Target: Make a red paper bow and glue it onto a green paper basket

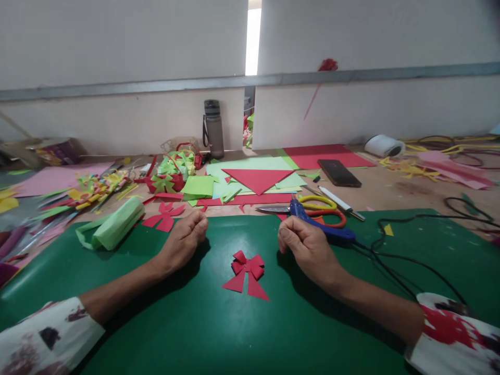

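Observation:
A red paper bow point(247, 271) with two tails lies on the green mat point(187, 333), between my hands and touching neither. Left of it, my left hand point(187, 234) rests in a loose fist, with nothing seen in it. A red paper cut-out with petal-like lobes point(164, 217) lies just beyond that wrist. To the right of the bow, my right hand point(304, 242) is also curled closed, and no object shows in its fingers. Close behind it lie a blue glue gun point(328, 229) and scissors point(318, 203) with yellow and orange handles.
A green paper roll point(119, 223) lies at left. Behind are a small red basket point(166, 182) of green paper, a red paper triangle point(258, 179), a white pen point(334, 200), a phone point(339, 173) and a bottle point(214, 130). A black cord point(390, 253) loops at right.

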Tool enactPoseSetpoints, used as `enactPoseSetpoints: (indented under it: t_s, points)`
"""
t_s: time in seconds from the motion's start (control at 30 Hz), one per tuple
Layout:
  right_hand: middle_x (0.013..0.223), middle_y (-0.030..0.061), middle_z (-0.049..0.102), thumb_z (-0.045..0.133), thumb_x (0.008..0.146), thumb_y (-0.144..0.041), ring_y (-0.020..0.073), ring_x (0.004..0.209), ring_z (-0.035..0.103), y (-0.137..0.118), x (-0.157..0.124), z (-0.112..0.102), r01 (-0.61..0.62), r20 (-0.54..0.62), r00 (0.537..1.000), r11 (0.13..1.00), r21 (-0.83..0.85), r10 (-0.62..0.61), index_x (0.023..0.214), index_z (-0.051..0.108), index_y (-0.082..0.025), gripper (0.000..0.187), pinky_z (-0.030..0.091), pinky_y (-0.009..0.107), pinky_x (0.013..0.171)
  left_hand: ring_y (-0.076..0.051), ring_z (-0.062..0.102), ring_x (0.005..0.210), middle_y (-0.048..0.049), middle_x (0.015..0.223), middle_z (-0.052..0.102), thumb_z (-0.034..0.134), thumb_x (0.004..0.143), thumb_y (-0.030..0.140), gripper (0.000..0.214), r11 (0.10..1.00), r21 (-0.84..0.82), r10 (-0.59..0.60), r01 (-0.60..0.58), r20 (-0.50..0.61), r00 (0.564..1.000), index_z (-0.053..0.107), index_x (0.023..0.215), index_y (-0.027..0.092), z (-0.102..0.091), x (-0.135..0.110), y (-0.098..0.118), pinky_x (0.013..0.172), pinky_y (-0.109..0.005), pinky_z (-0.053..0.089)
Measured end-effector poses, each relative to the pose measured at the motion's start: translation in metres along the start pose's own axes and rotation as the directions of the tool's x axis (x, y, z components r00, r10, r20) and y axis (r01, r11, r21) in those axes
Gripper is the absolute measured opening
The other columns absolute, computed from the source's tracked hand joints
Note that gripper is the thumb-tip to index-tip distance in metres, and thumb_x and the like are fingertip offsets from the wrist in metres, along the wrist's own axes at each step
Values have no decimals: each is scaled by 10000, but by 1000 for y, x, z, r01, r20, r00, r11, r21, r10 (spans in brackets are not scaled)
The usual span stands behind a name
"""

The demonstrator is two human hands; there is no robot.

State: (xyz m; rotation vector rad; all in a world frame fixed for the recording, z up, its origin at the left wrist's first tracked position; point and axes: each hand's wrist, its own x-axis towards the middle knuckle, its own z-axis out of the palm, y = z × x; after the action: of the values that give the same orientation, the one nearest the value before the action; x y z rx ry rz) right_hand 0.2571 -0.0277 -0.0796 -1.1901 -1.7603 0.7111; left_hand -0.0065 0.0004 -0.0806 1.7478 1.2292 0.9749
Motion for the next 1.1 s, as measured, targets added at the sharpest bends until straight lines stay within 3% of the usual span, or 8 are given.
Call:
enactPoseSetpoints:
  t_s: [0.27,0.47,0.67,0.8,0.87,0.93,1.0,1.1]
  points:
    - [503,-39,485,430,937,-363,110,473,449,0,0,2,-19,45,999,1000,5,18,601,440,-212,368,380,249,480,-92,315,440,45,481,354,351,927,432,447,998,7,-56,57,-76,996,345,540,209,0,2,-3,442,-232,275]
    - [564,-30,516,442,921,-284,122,530,490,2,1,3,-5,26,1000,1000,-17,5,664,476,-206,270,411,255,532,-91,370,481,54,550,427,501,864,331,230,999,-39,19,-20,-35,999,445,687,195,0,0,4,469,-211,312]
    - [622,-29,548,470,900,-247,125,567,522,1,-1,5,-9,40,999,1000,-17,9,762,523,-199,155,431,247,539,-89,303,426,51,475,347,387,910,437,434,999,4,-39,40,-107,993,347,542,210,0,-1,-3,419,-226,265]
    - [685,-22,561,505,883,-246,127,600,520,2,-2,6,-3,40,999,1000,-22,4,818,552,-200,93,441,251,556,-87,343,415,32,433,395,393,909,429,489,993,103,-47,60,-127,991,374,479,197,0,-1,2,446,-230,300]
    - [696,-22,561,519,877,-243,124,605,514,3,-1,7,-2,44,999,1000,-27,3,824,557,-200,78,439,249,561,-89,379,437,38,471,426,410,904,370,400,996,85,10,2,-133,991,452,552,186,0,-1,5,463,-220,329]
    - [705,-21,562,522,876,-240,126,618,521,3,-1,7,-4,51,999,999,-32,6,834,558,-198,69,443,250,572,-93,435,467,45,556,487,453,875,303,184,999,22,40,-38,-119,992,539,769,179,1,-1,6,468,-209,353]
    - [726,-16,570,523,876,-237,131,644,540,3,-1,8,-7,59,998,999,-37,9,850,559,-197,60,454,254,592,-96,464,482,46,601,525,501,841,284,121,999,21,45,-43,-106,993,546,878,179,2,-1,5,461,-205,359]
    - [781,-6,593,532,871,-226,140,700,573,2,-2,7,-11,72,997,999,-43,14,878,561,-198,40,471,266,642,-87,406,451,50,506,468,532,832,327,263,974,220,87,-58,-128,988,499,619,176,3,-3,2,452,-206,329]
